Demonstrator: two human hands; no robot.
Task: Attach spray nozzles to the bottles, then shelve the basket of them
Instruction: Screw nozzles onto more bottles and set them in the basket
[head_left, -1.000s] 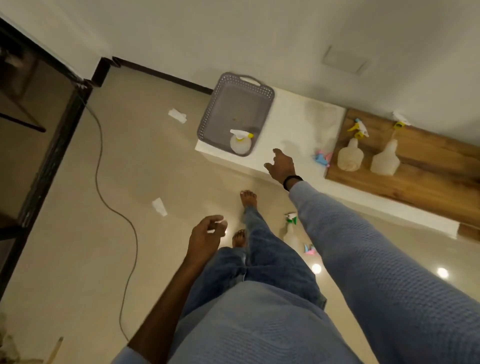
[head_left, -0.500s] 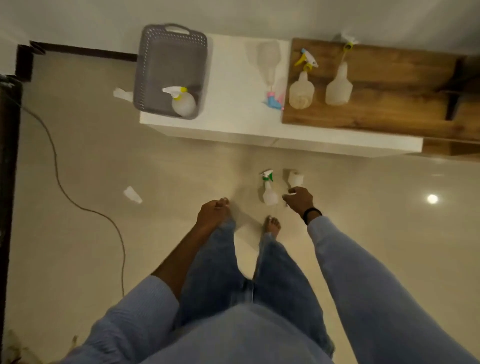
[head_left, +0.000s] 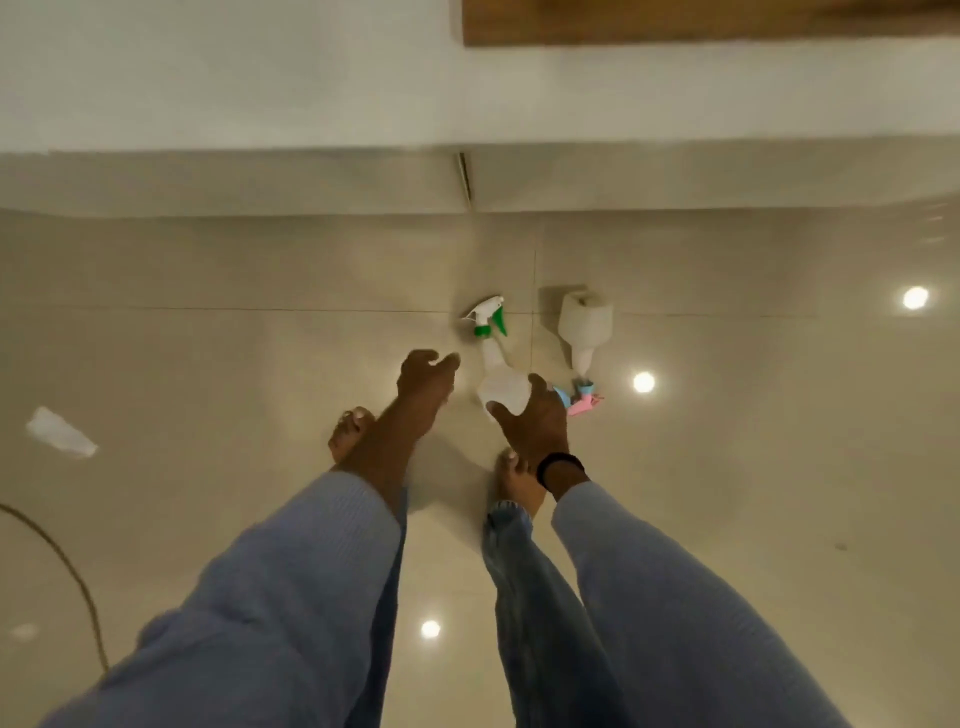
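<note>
Right hand (head_left: 532, 426): thumb on one side and fingers on the other, curling round the lower body of the green-nozzle bottle (head_left: 501, 382), which stands on the floor (head_left: 208, 364).

Left hand (head_left: 423, 379): just left of that bottle, fingers loosely curled, holding nothing.

Bottle looks like thin translucent plastic, probably empty. Expect it to be light, a little squashy and easy to tip. Best hold is likely low on the wide body or at the neck under the trigger, not by the nozzle.

Just right of the right hand lies a loose pink-and-blue nozzle (head_left: 579, 400). Beyond it is an uncapped bottle (head_left: 584, 322), neck pointing back toward the hands, apparently on its side.

Floor is glossy tile showing lamp glare, likely slick. Beyond the hands runs the white tabletop (head_left: 260, 78).
</note>
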